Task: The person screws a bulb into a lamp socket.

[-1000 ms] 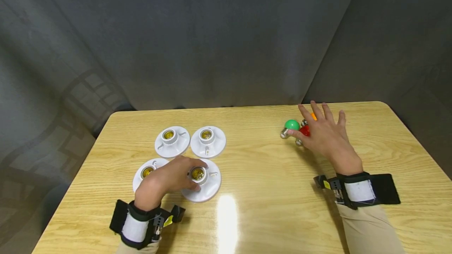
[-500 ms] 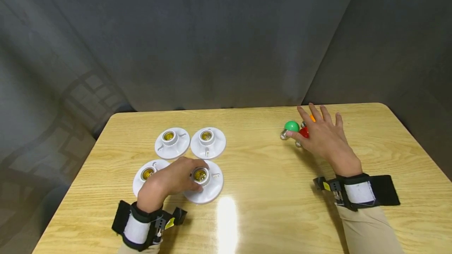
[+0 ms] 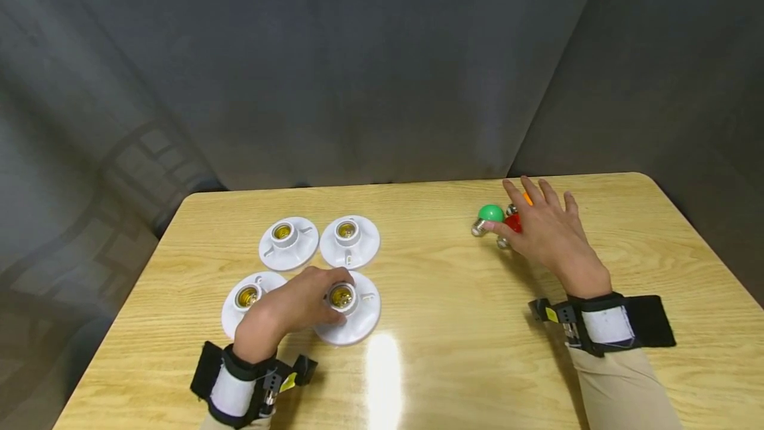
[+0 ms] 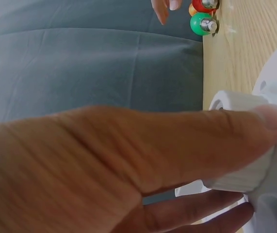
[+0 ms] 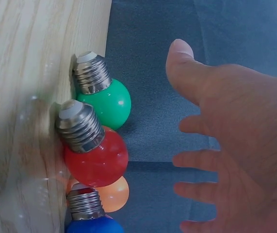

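Note:
My left hand (image 3: pixel 301 300) grips the raised socket of a round white lamp holder (image 3: pixel 363 325), thumb on the near side and fingers on the far side. The brass inside of that socket faces up. In the left wrist view the thumb lies along the ribbed white collar (image 4: pixel 245 179). My right hand (image 3: pixel 549 234) hovers with spread fingers over a group of small bulbs, apart from them. They are a green bulb (image 5: pixel 110 104), a red bulb (image 5: pixel 99 158), an orange bulb (image 5: pixel 115 194) and a blue bulb (image 5: pixel 94 226), the blue one hidden in the head view.
Three more white lamp holders lie close by: back left (image 3: pixel 298 254), back right (image 3: pixel 365 251) and front left (image 3: pixel 234 307), the last partly behind my left hand. A dark grey curtain (image 3: pixel 370 71) hangs behind the far edge of the wooden table (image 3: pixel 442 324).
My left hand has shifted the near right lamp holder slightly to the right. My right hand has barely moved and stays over the bulbs.

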Available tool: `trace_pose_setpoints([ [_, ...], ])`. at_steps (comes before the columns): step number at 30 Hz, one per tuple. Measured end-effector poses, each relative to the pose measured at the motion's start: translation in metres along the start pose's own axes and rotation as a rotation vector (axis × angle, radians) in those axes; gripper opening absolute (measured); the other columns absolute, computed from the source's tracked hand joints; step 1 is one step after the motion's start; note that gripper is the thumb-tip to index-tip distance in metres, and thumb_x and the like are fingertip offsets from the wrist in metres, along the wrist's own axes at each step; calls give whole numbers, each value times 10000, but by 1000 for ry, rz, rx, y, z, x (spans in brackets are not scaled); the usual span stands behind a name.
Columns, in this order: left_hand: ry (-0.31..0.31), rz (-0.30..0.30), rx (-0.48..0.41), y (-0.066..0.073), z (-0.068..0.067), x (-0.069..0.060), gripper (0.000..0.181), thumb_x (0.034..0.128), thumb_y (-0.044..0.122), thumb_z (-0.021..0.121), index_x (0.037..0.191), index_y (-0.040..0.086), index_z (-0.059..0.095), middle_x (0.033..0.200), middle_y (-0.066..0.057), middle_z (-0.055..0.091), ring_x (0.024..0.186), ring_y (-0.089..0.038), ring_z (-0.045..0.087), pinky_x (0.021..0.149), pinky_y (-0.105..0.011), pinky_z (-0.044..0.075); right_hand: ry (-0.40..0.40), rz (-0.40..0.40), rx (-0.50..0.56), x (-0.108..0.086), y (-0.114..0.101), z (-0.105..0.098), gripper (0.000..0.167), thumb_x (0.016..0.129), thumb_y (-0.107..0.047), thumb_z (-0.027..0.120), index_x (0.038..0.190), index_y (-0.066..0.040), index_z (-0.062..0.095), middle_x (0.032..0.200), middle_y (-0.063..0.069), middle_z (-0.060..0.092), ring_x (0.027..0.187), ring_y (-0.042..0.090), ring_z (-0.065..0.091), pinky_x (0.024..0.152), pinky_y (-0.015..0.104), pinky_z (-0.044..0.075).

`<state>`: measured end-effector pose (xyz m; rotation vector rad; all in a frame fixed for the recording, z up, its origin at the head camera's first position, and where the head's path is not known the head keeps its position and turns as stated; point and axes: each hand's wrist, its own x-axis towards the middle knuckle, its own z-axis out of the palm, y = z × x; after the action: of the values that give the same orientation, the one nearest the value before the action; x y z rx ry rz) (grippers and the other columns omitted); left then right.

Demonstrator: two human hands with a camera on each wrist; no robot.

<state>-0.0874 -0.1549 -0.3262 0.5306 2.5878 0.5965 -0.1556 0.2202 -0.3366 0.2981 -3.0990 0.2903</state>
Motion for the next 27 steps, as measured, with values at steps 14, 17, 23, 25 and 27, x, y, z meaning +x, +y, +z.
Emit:
trace_pose_setpoints([
  [14, -7, 11, -3, 4, 4, 6, 385, 774, 90, 798, 1124, 120, 640, 1047, -58, 694, 933, -142, 614, 791, -339, 525, -15, 8, -5, -3, 3, -1, 901, 905, -665, 485, 1535, -67, 247, 1567, 278, 216, 1416, 520, 170, 1066, 767, 111],
  [17, -9, 12, 0, 4, 4, 6, 386, 779, 94, 796, 1131, 119, 639, 1038, -54, 692, 922, -137, 610, 781, -334, 524, -11, 5, -9, -3, 2, -1, 903, 903, -663, 490, 1536, -67, 247, 1570, 274, 213, 1414, 519, 174, 1064, 767, 117],
  [23, -5, 27, 1, 5, 5, 7, 399, 789, 100, 789, 1158, 105, 637, 1042, -56, 693, 898, -125, 602, 752, -320, 513, -3, 2, -9, -2, 2, -1, 897, 901, -642, 517, 1534, -63, 252, 1572, 274, 211, 1404, 523, 193, 1064, 769, 127],
  [25, 5, 37, 9, 5, 5, 7, 401, 785, 100, 791, 1156, 99, 639, 1042, -58, 697, 896, -125, 606, 752, -318, 514, -4, 2, -3, -2, 2, -1, 896, 901, -631, 530, 1533, -59, 253, 1572, 278, 209, 1404, 523, 194, 1064, 769, 127],
  [27, 15, 47, 18, 5, 6, 7, 398, 781, 102, 794, 1148, 96, 641, 1028, -55, 700, 883, -121, 609, 744, -308, 516, -3, 2, -1, -2, 3, -1, 894, 901, -619, 542, 1531, -53, 256, 1571, 279, 210, 1404, 521, 195, 1064, 768, 130],
])
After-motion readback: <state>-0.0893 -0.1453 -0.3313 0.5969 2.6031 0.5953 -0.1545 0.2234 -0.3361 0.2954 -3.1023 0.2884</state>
